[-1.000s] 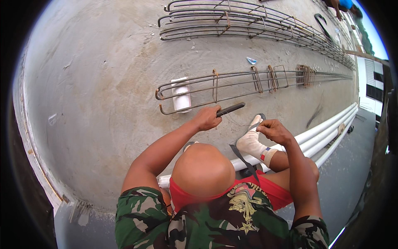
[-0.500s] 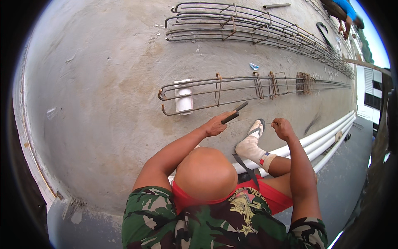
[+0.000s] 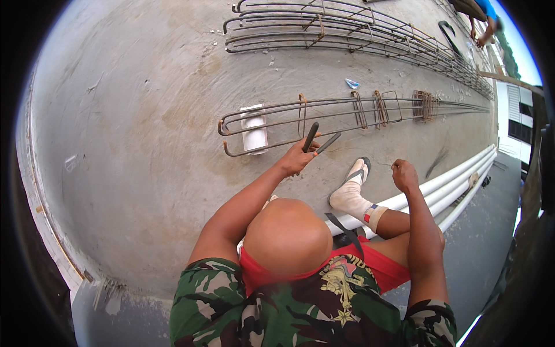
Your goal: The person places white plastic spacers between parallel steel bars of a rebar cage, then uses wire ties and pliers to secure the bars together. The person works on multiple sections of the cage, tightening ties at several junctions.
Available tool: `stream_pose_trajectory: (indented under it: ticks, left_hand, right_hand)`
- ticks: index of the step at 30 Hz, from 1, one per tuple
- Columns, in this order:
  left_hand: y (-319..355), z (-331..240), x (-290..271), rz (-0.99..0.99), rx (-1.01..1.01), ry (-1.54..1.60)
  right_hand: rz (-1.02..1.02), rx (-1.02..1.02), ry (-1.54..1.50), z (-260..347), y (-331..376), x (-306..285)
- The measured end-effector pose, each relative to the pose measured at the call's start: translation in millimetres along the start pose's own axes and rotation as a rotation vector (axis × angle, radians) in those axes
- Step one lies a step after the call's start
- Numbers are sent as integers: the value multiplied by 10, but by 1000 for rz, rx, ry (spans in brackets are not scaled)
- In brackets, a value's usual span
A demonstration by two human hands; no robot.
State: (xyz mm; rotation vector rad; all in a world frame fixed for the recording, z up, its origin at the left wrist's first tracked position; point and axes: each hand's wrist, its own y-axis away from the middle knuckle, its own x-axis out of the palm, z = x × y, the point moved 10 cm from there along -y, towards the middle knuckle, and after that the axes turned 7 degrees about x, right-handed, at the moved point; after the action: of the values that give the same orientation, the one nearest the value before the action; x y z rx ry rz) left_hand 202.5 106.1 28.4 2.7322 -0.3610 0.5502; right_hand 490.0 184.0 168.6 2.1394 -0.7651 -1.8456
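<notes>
My left hand is closed around a pair of dark-handled pincers; the two handles spread apart and point away from me, and the tool's head is hidden in the hand. It is beside the near bar of a part-built rebar cage. My right hand is raised to the right of my foot, fingers pinched on a thin tie wire. Several rusty stirrups hang on the cage bars, with more bunched farther right. A white block lies under the cage's hooked left end.
Finished rebar cages lie beyond on the concrete floor. White pipes run along my right, near my sandalled foot. A blue-and-white scrap lies between the cages. Another person bends over at the far right.
My left hand has moved a little away from me toward the cage, and the pincers' handles have tipped more upright. My right hand has shifted slightly right, still pinching the wire.
</notes>
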Motion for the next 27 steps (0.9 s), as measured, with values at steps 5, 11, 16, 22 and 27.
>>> stream_pose_trajectory:
  ticks: [5,11,16,22,27]
  left_hand:
    - [53,564,-267,-112,-110,-484]
    - [3,-445,-159,-48,-28,-853]
    - [-82,-1211,-174,108,302,-716]
    - [131,-1555,-284,176,-171,37]
    - [225,-1731,-218,131,-160,386]
  right_hand:
    - [-18,-18,-13,-162,-24,-463]
    - [78,-38,-43,-187,401,-1306]
    - [118,-134,-315,425,848,-1899]
    - [-47,-233,-446,464,970,-2250]
    - [-172,-320,-534,434,1067,-2364]
